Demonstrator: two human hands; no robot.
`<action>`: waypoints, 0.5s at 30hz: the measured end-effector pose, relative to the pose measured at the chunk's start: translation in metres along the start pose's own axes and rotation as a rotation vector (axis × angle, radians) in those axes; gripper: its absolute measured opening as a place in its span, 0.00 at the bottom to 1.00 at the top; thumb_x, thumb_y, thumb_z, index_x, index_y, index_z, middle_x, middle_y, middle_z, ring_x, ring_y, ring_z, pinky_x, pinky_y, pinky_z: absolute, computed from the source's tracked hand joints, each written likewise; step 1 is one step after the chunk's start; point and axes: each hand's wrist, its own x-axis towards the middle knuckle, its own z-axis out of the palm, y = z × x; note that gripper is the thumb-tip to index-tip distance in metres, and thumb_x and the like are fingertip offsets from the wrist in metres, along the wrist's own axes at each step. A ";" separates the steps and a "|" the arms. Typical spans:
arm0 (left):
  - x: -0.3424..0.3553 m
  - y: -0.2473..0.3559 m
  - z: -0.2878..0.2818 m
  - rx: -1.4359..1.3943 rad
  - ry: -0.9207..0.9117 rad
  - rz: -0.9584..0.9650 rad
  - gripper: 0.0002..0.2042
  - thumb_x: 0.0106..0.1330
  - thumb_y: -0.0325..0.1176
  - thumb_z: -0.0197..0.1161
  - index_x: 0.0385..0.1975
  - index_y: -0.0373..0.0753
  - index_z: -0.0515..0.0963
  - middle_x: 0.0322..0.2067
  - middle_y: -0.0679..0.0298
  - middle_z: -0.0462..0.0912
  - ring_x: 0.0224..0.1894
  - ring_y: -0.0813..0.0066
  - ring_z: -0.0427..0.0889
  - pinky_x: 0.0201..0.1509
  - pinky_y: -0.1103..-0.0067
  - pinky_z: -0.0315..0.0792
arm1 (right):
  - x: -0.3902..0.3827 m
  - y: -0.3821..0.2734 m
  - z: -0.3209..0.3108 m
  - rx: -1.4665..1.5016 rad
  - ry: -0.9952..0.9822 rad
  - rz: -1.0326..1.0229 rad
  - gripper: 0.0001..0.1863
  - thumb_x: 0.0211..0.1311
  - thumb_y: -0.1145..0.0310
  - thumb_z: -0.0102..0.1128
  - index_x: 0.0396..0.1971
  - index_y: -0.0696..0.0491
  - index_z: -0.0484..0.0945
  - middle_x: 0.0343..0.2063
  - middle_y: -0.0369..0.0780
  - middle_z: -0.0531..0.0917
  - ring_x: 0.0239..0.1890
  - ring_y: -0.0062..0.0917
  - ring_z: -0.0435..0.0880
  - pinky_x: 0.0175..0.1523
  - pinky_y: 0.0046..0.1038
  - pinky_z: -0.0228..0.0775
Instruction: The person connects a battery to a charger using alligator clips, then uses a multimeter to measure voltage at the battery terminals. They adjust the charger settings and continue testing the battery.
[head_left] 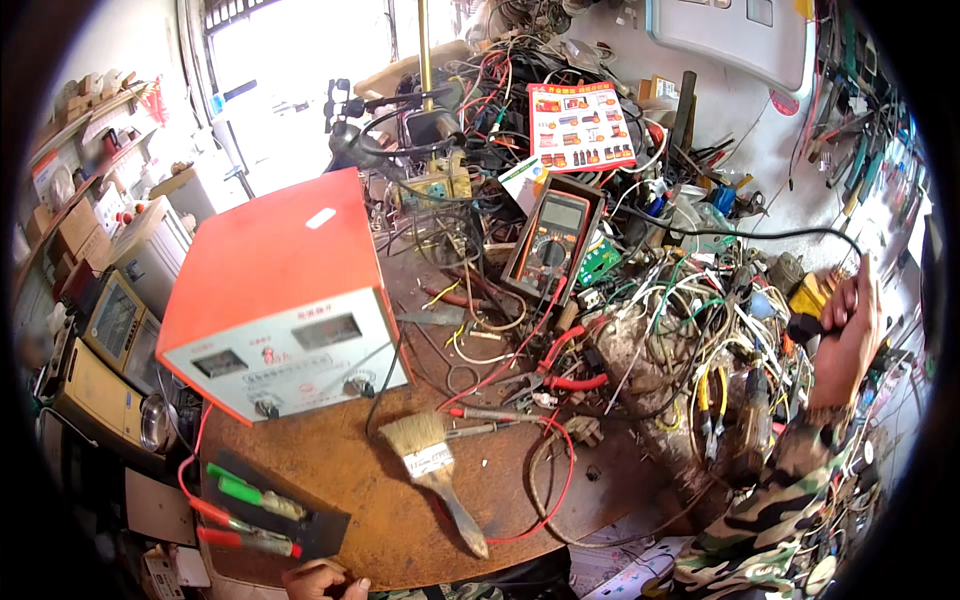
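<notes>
My right hand (848, 335), in a camouflage sleeve, is raised at the right with its fingers curled. A black cord (745, 235) runs from above the cluttered bench to its fingers, and a dark knob-like piece (803, 327) sticks out beside them. My left hand (322, 580) shows only in part at the lower table edge, fingers bent; what it holds, if anything, is hidden. Closest to it are green and red clips (250, 495) on a dark plate. An orange box with a grey meter panel (285, 350) stands on the table. The paintbrush (435, 475) lies in front.
A multimeter (553, 238) rests in a dark case at the middle. Red-handled pliers (560, 370) lie nearby. Tangled wires (690, 320) and parts heap up at the right and back. A red-and-white printed sheet (580, 127) leans on the pile. Shelves and appliances line the left.
</notes>
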 end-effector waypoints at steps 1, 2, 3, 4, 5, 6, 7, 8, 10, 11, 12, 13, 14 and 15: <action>0.001 0.003 -0.001 -0.038 -0.011 -0.030 0.19 0.63 0.30 0.68 0.16 0.35 0.64 0.16 0.57 0.62 0.17 0.66 0.60 0.23 0.72 0.62 | 0.000 -0.001 0.000 0.022 0.042 -0.003 0.17 0.73 0.61 0.57 0.24 0.49 0.67 0.15 0.27 0.60 0.13 0.11 0.55 0.17 0.19 0.47; 0.000 0.001 -0.002 -0.058 -0.018 -0.073 0.20 0.63 0.31 0.68 0.15 0.36 0.64 0.16 0.58 0.60 0.17 0.66 0.59 0.24 0.71 0.62 | -0.003 -0.004 0.000 0.041 0.023 -0.003 0.15 0.74 0.62 0.56 0.25 0.49 0.67 0.16 0.28 0.62 0.14 0.10 0.57 0.18 0.19 0.48; -0.001 0.001 0.000 -0.075 -0.026 -0.137 0.20 0.63 0.31 0.68 0.15 0.36 0.64 0.16 0.58 0.59 0.17 0.66 0.60 0.24 0.71 0.62 | -0.006 -0.012 -0.002 0.055 0.007 -0.014 0.14 0.75 0.63 0.54 0.25 0.49 0.68 0.17 0.28 0.64 0.15 0.10 0.59 0.19 0.18 0.49; -0.003 0.000 0.002 -0.093 -0.037 -0.200 0.20 0.63 0.31 0.68 0.16 0.36 0.64 0.16 0.58 0.59 0.17 0.66 0.60 0.24 0.71 0.62 | -0.011 -0.021 -0.001 0.038 0.014 -0.007 0.15 0.75 0.62 0.54 0.26 0.50 0.68 0.17 0.28 0.64 0.14 0.10 0.59 0.18 0.18 0.49; -0.009 0.006 0.001 -0.078 -0.010 -0.269 0.20 0.63 0.32 0.68 0.16 0.36 0.64 0.16 0.58 0.59 0.17 0.66 0.60 0.24 0.71 0.62 | -0.018 -0.017 0.004 0.064 0.017 0.024 0.15 0.75 0.61 0.54 0.26 0.50 0.68 0.16 0.28 0.64 0.14 0.10 0.59 0.17 0.19 0.48; -0.001 0.008 0.001 -0.085 -0.027 -0.272 0.18 0.64 0.34 0.67 0.17 0.36 0.68 0.16 0.55 0.62 0.18 0.63 0.63 0.25 0.69 0.65 | -0.023 -0.030 0.005 -0.019 0.038 -0.031 0.16 0.74 0.60 0.54 0.26 0.50 0.68 0.15 0.28 0.63 0.13 0.10 0.58 0.15 0.19 0.48; -0.004 0.011 0.001 -0.031 -0.021 -0.284 0.17 0.64 0.35 0.67 0.18 0.36 0.69 0.17 0.54 0.64 0.18 0.61 0.65 0.26 0.68 0.66 | -0.026 -0.021 0.011 -0.048 0.042 -0.048 0.16 0.73 0.59 0.55 0.26 0.50 0.68 0.15 0.28 0.63 0.13 0.11 0.58 0.14 0.19 0.47; -0.005 0.006 0.002 0.004 -0.039 -0.291 0.17 0.64 0.36 0.67 0.19 0.36 0.71 0.17 0.53 0.66 0.19 0.60 0.67 0.26 0.67 0.67 | -0.022 -0.019 0.018 -0.073 0.098 0.108 0.15 0.72 0.58 0.56 0.26 0.49 0.69 0.14 0.28 0.62 0.12 0.11 0.57 0.14 0.19 0.47; -0.009 -0.008 0.004 0.081 -0.150 -0.387 0.16 0.65 0.41 0.66 0.21 0.37 0.75 0.21 0.49 0.73 0.21 0.55 0.73 0.29 0.64 0.70 | 0.000 -0.030 0.029 -0.162 0.115 0.440 0.14 0.71 0.60 0.57 0.25 0.46 0.68 0.14 0.27 0.61 0.12 0.11 0.57 0.13 0.19 0.48; -0.010 0.001 0.001 0.034 -0.105 -0.387 0.15 0.65 0.41 0.66 0.22 0.36 0.77 0.21 0.48 0.76 0.22 0.54 0.75 0.29 0.64 0.72 | 0.020 -0.015 0.034 -0.168 -0.058 0.511 0.15 0.71 0.60 0.57 0.25 0.45 0.67 0.14 0.27 0.61 0.12 0.11 0.58 0.14 0.19 0.48; -0.012 -0.015 0.008 0.073 -0.141 -0.401 0.14 0.59 0.41 0.70 0.22 0.36 0.79 0.22 0.50 0.79 0.23 0.55 0.80 0.29 0.66 0.73 | 0.039 -0.036 0.049 -0.173 -0.074 0.522 0.15 0.72 0.61 0.57 0.25 0.45 0.65 0.14 0.27 0.61 0.12 0.11 0.57 0.14 0.19 0.48; -0.030 -0.020 0.010 0.165 -0.076 -0.457 0.14 0.54 0.41 0.73 0.23 0.35 0.82 0.23 0.52 0.83 0.25 0.56 0.84 0.28 0.68 0.75 | 0.055 -0.028 0.078 -0.131 -0.086 0.524 0.14 0.72 0.62 0.56 0.26 0.44 0.65 0.14 0.27 0.61 0.12 0.11 0.57 0.14 0.18 0.47; -0.009 -0.014 0.010 0.181 -0.190 -0.493 0.16 0.53 0.46 0.72 0.24 0.37 0.82 0.23 0.51 0.84 0.26 0.53 0.84 0.30 0.65 0.76 | 0.079 -0.061 0.085 -0.198 -0.116 0.436 0.14 0.72 0.63 0.57 0.26 0.44 0.65 0.14 0.27 0.62 0.12 0.10 0.57 0.14 0.17 0.46; -0.006 -0.002 0.003 0.270 -0.213 -0.576 0.18 0.53 0.51 0.71 0.25 0.39 0.83 0.23 0.51 0.84 0.28 0.50 0.84 0.32 0.62 0.77 | 0.100 -0.056 0.096 -0.146 -0.114 0.434 0.14 0.72 0.62 0.56 0.26 0.44 0.64 0.15 0.27 0.62 0.12 0.10 0.56 0.14 0.17 0.45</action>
